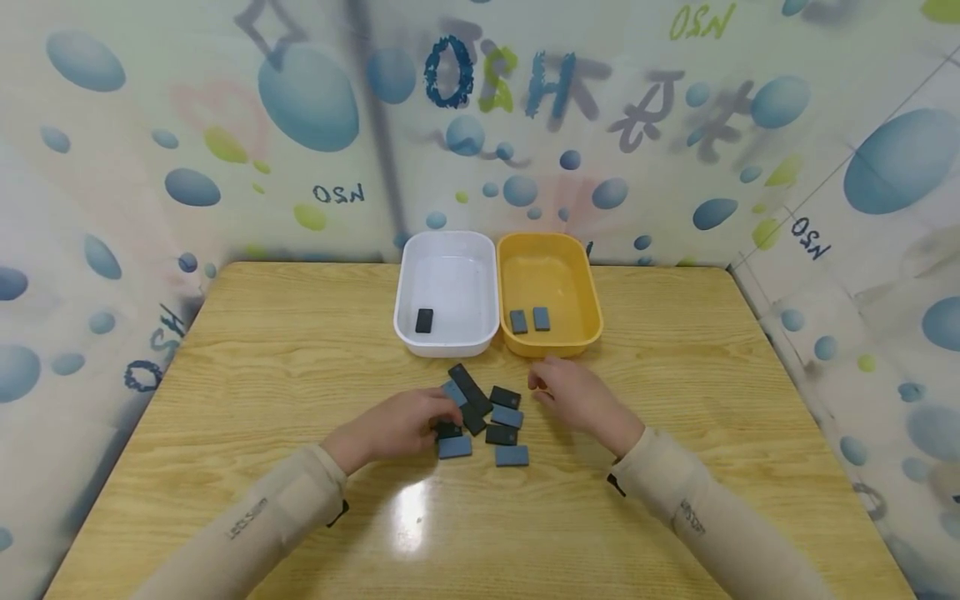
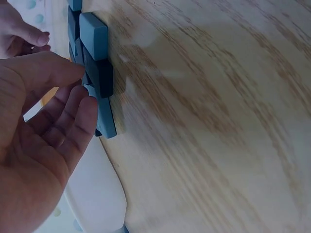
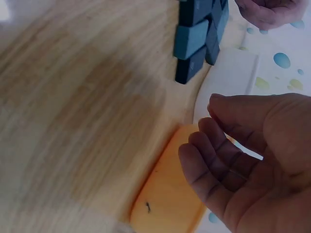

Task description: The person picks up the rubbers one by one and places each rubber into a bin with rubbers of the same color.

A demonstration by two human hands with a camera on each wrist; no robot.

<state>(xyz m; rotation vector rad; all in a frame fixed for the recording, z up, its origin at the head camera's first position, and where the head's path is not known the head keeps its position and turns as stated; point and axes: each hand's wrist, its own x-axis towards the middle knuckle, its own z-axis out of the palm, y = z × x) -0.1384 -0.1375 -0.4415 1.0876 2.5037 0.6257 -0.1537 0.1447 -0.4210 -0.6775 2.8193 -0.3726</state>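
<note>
Over the left part of a loose group of small rectangular blocks, my left hand (image 1: pixel 408 423) pinches a black block (image 1: pixel 448 431) between thumb and fingertips. That block (image 2: pixel 102 77) shows dark beside the thumb in the left wrist view, where part of the grip is hidden. Just in front of it lies a blue-grey block (image 1: pixel 454 448). A long black block (image 1: pixel 471 389) slants at the back of the group. My right hand (image 1: pixel 573 396) hovers by the yellow bin's near edge, fingers loosely bent with nothing between them, as the right wrist view also shows.
At the back of the wooden table (image 1: pixel 300 333) stand a white bin (image 1: pixel 450 283) with one black block inside and a yellow bin (image 1: pixel 551 275) with two blue-grey blocks, side by side. Several black and blue-grey blocks (image 1: pixel 512 456) lie between the hands. A patterned wall rises behind.
</note>
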